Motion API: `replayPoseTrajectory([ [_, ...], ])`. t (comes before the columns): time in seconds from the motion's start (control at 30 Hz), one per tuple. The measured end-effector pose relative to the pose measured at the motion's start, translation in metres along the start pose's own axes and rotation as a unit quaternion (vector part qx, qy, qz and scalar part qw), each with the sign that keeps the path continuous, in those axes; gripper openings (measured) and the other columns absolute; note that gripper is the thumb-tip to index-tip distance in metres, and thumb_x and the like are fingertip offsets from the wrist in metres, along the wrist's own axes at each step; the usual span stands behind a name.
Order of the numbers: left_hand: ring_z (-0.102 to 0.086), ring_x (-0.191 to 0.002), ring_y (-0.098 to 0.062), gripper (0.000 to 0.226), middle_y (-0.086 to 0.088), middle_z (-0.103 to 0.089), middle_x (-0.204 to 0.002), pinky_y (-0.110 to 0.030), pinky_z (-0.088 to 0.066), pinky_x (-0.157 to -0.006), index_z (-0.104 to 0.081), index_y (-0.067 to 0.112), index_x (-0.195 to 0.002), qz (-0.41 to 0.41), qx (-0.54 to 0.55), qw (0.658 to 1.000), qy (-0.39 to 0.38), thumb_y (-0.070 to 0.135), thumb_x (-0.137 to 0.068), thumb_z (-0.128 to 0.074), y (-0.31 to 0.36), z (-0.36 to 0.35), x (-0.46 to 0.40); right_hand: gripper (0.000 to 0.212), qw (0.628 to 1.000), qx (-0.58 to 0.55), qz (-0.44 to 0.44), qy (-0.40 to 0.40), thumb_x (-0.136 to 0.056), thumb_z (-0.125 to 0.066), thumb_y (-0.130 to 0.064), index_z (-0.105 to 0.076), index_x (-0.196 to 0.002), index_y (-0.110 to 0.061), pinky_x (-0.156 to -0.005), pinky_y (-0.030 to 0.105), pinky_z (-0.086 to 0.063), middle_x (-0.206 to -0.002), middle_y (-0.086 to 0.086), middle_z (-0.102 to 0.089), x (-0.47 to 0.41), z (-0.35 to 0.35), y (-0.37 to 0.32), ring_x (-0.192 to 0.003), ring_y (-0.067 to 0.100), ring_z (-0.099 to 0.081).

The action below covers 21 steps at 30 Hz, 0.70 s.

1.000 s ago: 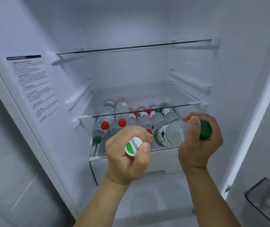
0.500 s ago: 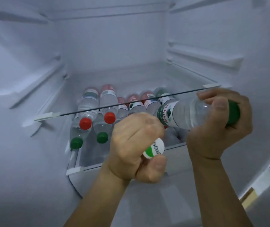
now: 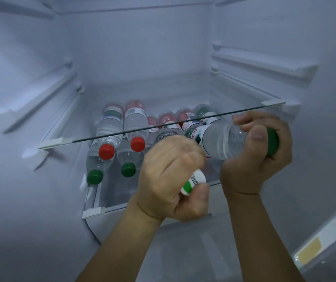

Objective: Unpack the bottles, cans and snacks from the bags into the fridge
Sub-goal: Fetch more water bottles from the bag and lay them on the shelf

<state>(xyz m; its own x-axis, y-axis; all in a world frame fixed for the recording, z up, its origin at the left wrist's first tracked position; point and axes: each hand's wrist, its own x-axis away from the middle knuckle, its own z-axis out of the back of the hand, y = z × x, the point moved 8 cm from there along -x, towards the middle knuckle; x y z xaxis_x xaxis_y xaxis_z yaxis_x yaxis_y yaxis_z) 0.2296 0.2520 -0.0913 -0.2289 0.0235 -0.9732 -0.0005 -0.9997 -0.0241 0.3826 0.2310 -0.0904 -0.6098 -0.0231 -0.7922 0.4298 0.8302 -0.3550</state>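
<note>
Several clear plastic water bottles [image 3: 122,131] already lie stacked at centre frame on the fridge's lower shelf [image 3: 93,210]. The left hand [image 3: 169,180] grasps a white-capped bottle [image 3: 193,181]; the right hand [image 3: 258,151] grasps a green-capped clear bottle [image 3: 220,141], neither yet shelved.

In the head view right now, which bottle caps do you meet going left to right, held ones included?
Lower green cap → left red cap → second green cap → right red cap → white-and-green cap gripped by the left hand → dark green cap in the right hand.
</note>
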Motion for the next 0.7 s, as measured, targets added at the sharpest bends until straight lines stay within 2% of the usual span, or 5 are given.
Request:
replayPoseTrajectory([
  [0.23,-0.064,-0.078,-0.032,0.013,-0.02,-0.067,-0.08,-0.046,-0.049,-0.075,-0.055,0.004,-0.079,0.019,-0.041,0.998,-0.051,0.012,-0.082,-0.044,-0.02,-0.006,0.031,0.016,1.0,-0.006,0.021,-0.005,-0.085,-0.046,-0.012,-0.054,-0.073,-0.006,-0.07,0.03,-0.044,-0.08,0.012,-0.057,0.002,-0.004,0.001,-0.07,0.023,-0.056],
  [0.33,-0.063,-0.08,-0.034,0.025,-0.02,-0.066,-0.084,-0.047,-0.048,-0.079,-0.063,-0.004,-0.071,0.036,-0.074,0.992,-0.097,0.006,-0.082,-0.043,-0.036,-0.015,0.043,0.018,1.0,-0.005,0.027,-0.004,-0.085,-0.046,-0.013,-0.052,-0.071,-0.004,-0.069,0.031,-0.044,-0.079,0.012,-0.057,0.004,-0.006,0.005,-0.069,0.024,-0.056],
  [0.43,-0.06,-0.084,-0.034,0.025,-0.02,-0.065,-0.088,-0.045,-0.047,-0.086,-0.063,-0.006,-0.074,0.046,-0.125,0.982,-0.135,0.004,-0.086,-0.043,-0.051,-0.029,0.053,0.018,0.999,-0.011,0.034,-0.005,-0.085,-0.045,-0.013,-0.051,-0.071,-0.003,-0.069,0.03,-0.043,-0.08,0.013,-0.057,0.005,-0.005,0.008,-0.07,0.022,-0.055],
  [0.6,-0.053,-0.092,-0.031,0.021,-0.019,-0.057,-0.097,-0.037,-0.044,-0.089,-0.059,-0.005,-0.085,0.146,-0.149,0.967,-0.15,0.005,-0.091,-0.041,-0.081,-0.033,0.06,0.017,0.999,-0.022,0.032,-0.003,-0.084,-0.045,-0.012,-0.051,-0.071,-0.003,-0.069,0.029,-0.043,-0.08,0.015,-0.057,0.003,-0.002,0.01,-0.069,0.022,-0.055],
  [0.7,-0.054,-0.103,-0.029,0.02,-0.017,-0.056,-0.108,-0.044,-0.046,-0.095,-0.057,-0.004,-0.096,0.2,-0.171,0.954,-0.145,0.004,-0.092,-0.04,-0.094,-0.027,0.06,0.016,0.999,-0.021,0.035,-0.009,-0.083,-0.045,-0.011,-0.052,-0.071,-0.004,-0.072,0.026,-0.043,-0.081,0.014,-0.056,0.005,-0.001,0.008,-0.071,0.018,-0.055],
])
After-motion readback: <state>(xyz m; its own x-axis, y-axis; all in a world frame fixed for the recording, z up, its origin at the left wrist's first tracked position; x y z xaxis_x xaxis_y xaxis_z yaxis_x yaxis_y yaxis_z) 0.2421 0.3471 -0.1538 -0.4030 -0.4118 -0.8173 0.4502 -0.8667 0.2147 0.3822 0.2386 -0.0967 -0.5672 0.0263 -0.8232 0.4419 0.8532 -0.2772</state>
